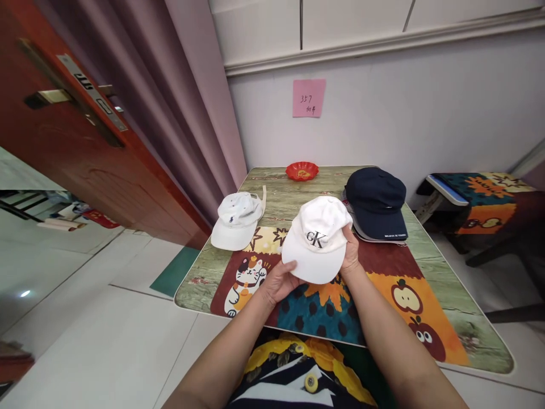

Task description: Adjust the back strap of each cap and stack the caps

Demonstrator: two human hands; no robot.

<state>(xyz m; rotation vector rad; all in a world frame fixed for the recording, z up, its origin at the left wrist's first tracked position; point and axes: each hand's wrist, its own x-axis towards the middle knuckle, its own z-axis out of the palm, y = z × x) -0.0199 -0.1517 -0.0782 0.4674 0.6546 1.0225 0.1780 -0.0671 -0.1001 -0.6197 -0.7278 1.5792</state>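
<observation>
A white baseball cap (317,238) with dark letters on its front is held up over the table, its brim toward me. My left hand (281,279) grips the brim at its left edge, thumb on top. On the cap's right side, my right hand (351,250) holds the crown, its fingers partly hidden behind it. Another white cap (237,218), with a small dark emblem and a loose strap, lies to the left. At the right, a navy cap (377,199) rests on top of other headwear, of which only the edges show.
A colourful mat (400,261) with cartoon prints covers part of the wood-patterned table (200,278). A red scalloped dish (302,171) sits at the back edge. Beyond is a wall with a pink note (309,98). A brown door (128,165) and curtain stand at left.
</observation>
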